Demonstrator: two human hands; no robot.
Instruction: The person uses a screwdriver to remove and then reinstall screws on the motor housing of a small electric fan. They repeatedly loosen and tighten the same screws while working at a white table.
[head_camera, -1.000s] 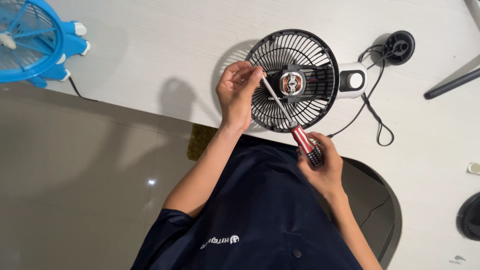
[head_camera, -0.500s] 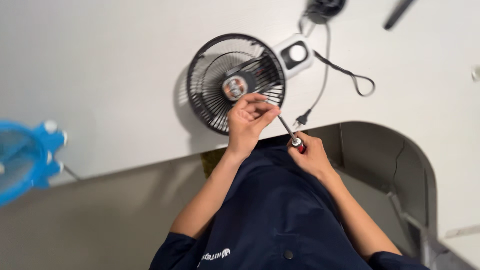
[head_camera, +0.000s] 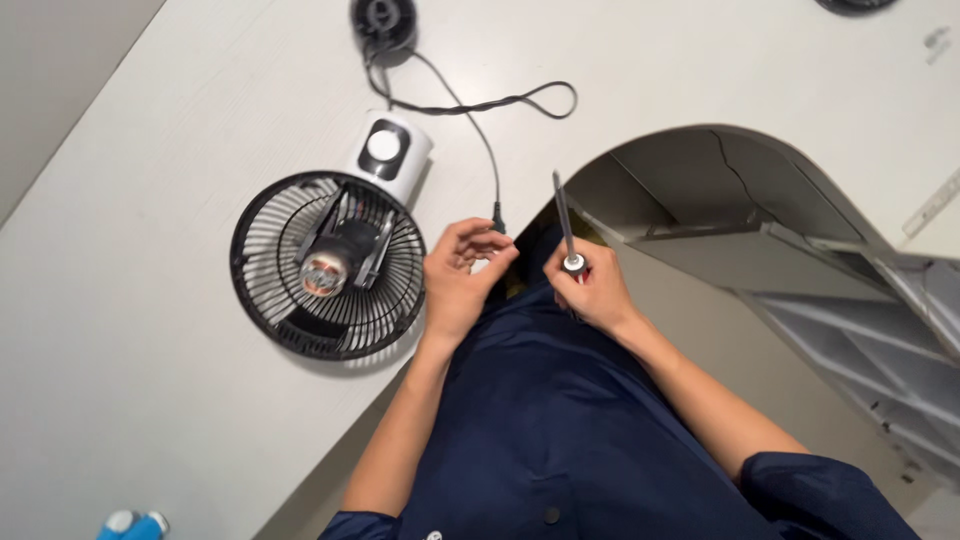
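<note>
— What's in your right hand (head_camera: 592, 290) just now?

— You've got it closed round the red handle of a screwdriver (head_camera: 566, 228), just right of the frame's centre. The thin grey metal shaft stands up out of your fist toward the top of the frame, and it touches nothing.

— And your left hand (head_camera: 458, 280)?

— It sits at the centre of the frame, just beside the right one. Your fingers are curled in with thumb and fingertips drawn close together, but I cannot tell whether they pinch anything; anything there would be too small to see. The plug end of the black cable (head_camera: 478, 125) lies just above your fingertips.

— Where is the fan?

— The small fan (head_camera: 328, 265) lies on the white table (head_camera: 150, 180) at left centre, just left of your left hand and not touched by it. Its rear grille is a round black cage of thin radial ribs. In the middle you can see the motor, a dark block with a shiny metal end, open to view. A white, rounded base with one round dial joins the cage at its upper right.

— How many of each do you count?

— One fan, one screwdriver, one cable that loops across the upper middle of the frame up to one round black part (head_camera: 384, 20) at the top edge. The table is smooth and matt, with a curved cut-out where you sit. A scrap of blue plastic (head_camera: 133, 524) shows at the lower left corner.
</note>
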